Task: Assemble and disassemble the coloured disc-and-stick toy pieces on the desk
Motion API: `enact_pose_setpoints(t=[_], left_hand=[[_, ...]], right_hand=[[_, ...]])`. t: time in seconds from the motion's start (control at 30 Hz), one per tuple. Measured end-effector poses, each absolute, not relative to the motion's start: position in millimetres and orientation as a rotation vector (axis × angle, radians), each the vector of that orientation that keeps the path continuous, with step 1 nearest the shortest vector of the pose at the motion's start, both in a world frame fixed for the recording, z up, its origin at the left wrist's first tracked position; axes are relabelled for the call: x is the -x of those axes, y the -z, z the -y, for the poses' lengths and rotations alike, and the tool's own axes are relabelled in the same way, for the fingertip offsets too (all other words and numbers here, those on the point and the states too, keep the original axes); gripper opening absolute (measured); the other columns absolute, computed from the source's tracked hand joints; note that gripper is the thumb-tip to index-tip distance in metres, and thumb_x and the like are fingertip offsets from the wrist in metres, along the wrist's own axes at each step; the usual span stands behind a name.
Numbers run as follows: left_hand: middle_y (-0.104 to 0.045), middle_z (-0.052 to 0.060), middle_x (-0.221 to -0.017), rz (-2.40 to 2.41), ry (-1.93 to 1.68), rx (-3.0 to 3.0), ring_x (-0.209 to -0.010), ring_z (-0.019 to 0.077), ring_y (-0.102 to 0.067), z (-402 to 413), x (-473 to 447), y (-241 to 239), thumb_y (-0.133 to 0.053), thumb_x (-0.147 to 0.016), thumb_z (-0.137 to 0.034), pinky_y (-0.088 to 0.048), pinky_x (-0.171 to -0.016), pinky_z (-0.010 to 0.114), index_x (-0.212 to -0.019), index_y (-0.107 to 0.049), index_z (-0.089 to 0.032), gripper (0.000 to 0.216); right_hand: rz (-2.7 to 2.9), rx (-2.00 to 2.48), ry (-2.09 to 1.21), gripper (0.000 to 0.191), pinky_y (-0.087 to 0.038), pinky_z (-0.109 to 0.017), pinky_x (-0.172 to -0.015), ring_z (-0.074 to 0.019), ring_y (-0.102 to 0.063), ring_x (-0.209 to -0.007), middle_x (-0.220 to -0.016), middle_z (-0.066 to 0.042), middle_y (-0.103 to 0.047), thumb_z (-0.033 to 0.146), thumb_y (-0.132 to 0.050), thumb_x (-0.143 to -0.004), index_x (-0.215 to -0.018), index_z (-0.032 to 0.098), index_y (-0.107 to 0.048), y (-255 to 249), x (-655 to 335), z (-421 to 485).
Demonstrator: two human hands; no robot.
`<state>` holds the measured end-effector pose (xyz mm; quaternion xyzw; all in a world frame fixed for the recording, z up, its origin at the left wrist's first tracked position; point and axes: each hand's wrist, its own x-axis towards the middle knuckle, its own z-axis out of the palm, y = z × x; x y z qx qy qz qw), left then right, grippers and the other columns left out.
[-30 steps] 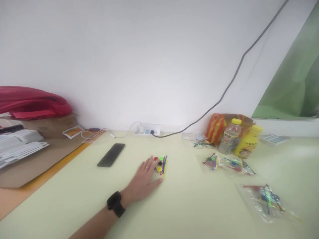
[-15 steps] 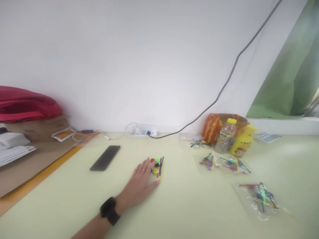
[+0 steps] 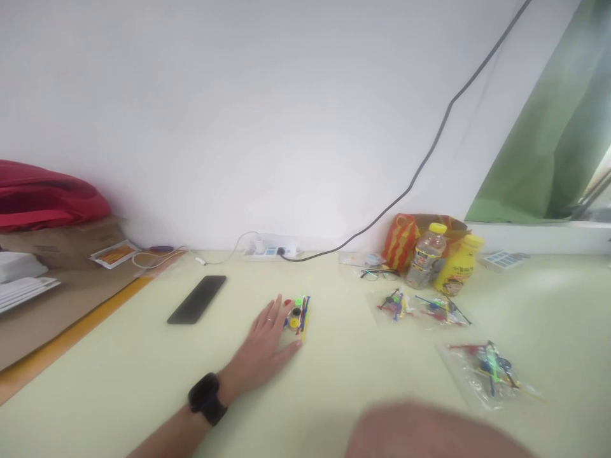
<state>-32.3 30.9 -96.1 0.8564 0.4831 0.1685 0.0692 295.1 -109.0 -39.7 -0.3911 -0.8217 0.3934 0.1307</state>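
Note:
My left hand (image 3: 260, 353) lies flat on the pale yellow-green table (image 3: 143, 381), fingers stretched out and open. Its fingertips rest on the left edge of a small clear packet of colourful plastic parts (image 3: 298, 313), with red, yellow and green discs and thin sticks inside. A black watch (image 3: 206, 398) is on that wrist. A blurred skin-coloured shape, my right hand or forearm (image 3: 429, 432), fills the bottom edge; its fingers do not show.
A black phone (image 3: 196, 299) lies left of the hand. Three more packets of parts (image 3: 396, 305) (image 3: 442, 308) (image 3: 487, 372) lie to the right. Two bottles (image 3: 424, 257) (image 3: 456, 270), glasses (image 3: 377, 273) and a power strip (image 3: 270, 251) stand by the wall. Cardboard and a red bag (image 3: 42, 194) are at left.
The view has drifted a little to the right. A blurred right hand or forearm has come into the bottom of the picture. My left hand stays flat at the packet.

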Motion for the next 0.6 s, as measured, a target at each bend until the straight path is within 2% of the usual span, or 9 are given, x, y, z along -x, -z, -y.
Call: enact_pose_setpoints(t=[0.03, 0.1, 0.17, 0.2, 0.3, 0.4, 0.5, 0.6], left_hand=[[-0.012, 0.009, -0.174, -1.459, -0.505, -2.582, -0.159, 0.0368, -0.015, -31.1, 32.3, 96.3, -0.048, -0.102, -0.057, -0.027, -0.125, 0.056, -0.165, -0.020, -0.032, 0.073], [-0.014, 0.009, -0.174, -1.468, -0.511, -2.596, -0.159, 0.0368, -0.016, -31.1, 32.2, 96.9, -0.049, -0.102, -0.056, -0.029, -0.124, 0.056, -0.165, -0.020, -0.031, 0.073], [-0.016, 0.010, -0.174, -1.467, -0.538, -2.625, -0.158, 0.0375, -0.018, -30.3, 31.7, 96.5, -0.049, -0.102, -0.054, -0.031, -0.123, 0.057, -0.165, -0.020, -0.031, 0.073], [-0.016, 0.009, -0.173, -1.464, -0.555, -2.645, -0.158, 0.0378, -0.019, -29.5, 31.2, 95.7, -0.050, -0.102, -0.053, -0.032, -0.122, 0.057, -0.165, -0.021, -0.031, 0.072], [-0.018, 0.008, -0.173, -1.424, -0.601, -2.750, -0.158, 0.0377, -0.019, -27.0, 27.7, 90.2, -0.050, -0.103, -0.047, -0.030, -0.123, 0.058, -0.164, -0.025, -0.030, 0.069], [-0.026, 0.007, -0.171, -1.281, -0.578, -2.913, -0.158, 0.0370, -0.019, -27.1, 20.5, 81.1, -0.050, -0.103, -0.040, -0.022, -0.126, 0.060, -0.164, -0.027, -0.028, 0.066], [-0.036, 0.008, -0.167, -1.123, -0.498, -3.004, -0.157, 0.0373, -0.022, -31.6, 7.9, 70.1, -0.052, -0.102, -0.041, -0.019, -0.127, 0.061, -0.163, -0.030, -0.027, 0.067], [-0.042, 0.010, -0.164, -1.082, -0.468, -2.956, -0.156, 0.0378, -0.025, -40.7, -10.5, 56.8, -0.052, -0.102, -0.046, -0.022, -0.126, 0.061, -0.160, -0.036, -0.024, 0.065]], right_hand=[[2.322, 1.240, -1.048, 0.037, -0.055, -0.043, -0.095, -0.0269, -0.063, -0.118, -0.127, -0.010, -0.067, 0.044, -0.046, -0.105, -0.131, 0.029, -0.067, 32.5, -314.3, 82.7], [2.147, 1.510, -0.807, 0.045, -0.050, -0.051, -0.100, -0.0327, -0.061, -0.122, -0.131, -0.016, -0.066, 0.041, -0.034, -0.107, -0.135, 0.022, -0.064, 26.4, -350.2, 31.5], [1.795, 2.014, -0.275, 0.041, -0.048, -0.050, -0.100, -0.0352, -0.063, -0.119, -0.124, -0.018, -0.070, 0.038, -0.041, -0.103, -0.128, 0.019, -0.067, 32.6, -379.9, -9.1], [1.729, 2.147, -0.169, 0.040, -0.047, -0.049, -0.100, -0.0364, -0.062, -0.121, -0.124, -0.020, -0.070, 0.035, -0.044, -0.101, -0.128, 0.016, -0.067, 39.5, -391.6, -23.7], [1.750, 2.345, -0.182, 0.036, -0.049, -0.044, -0.092, -0.0379, -0.066, -0.113, -0.116, -0.024, -0.072, 0.032, -0.045, -0.099, -0.111, 0.011, -0.071, 65.1, -412.5, -46.2], [1.789, 2.335, -0.236, 0.030, -0.049, -0.039, -0.086, -0.0339, -0.070, -0.105, -0.106, -0.021, -0.074, 0.027, -0.046, -0.098, -0.101, 0.012, -0.072, 80.8, -415.9, -51.6], [1.832, 2.254, -0.301, 0.028, -0.049, -0.032, -0.083, -0.0276, -0.071, -0.101, -0.101, -0.014, -0.076, 0.021, -0.052, -0.093, -0.114, 0.015, -0.070, 80.1, -410.3, -56.7], [1.875, 2.165, -0.373, 0.041, -0.050, -0.027, -0.082, -0.0240, -0.071, -0.098, -0.099, -0.010, -0.077, 0.014, -0.058, -0.086, -0.127, 0.016, -0.065, 70.0, -400.7, -66.4]])
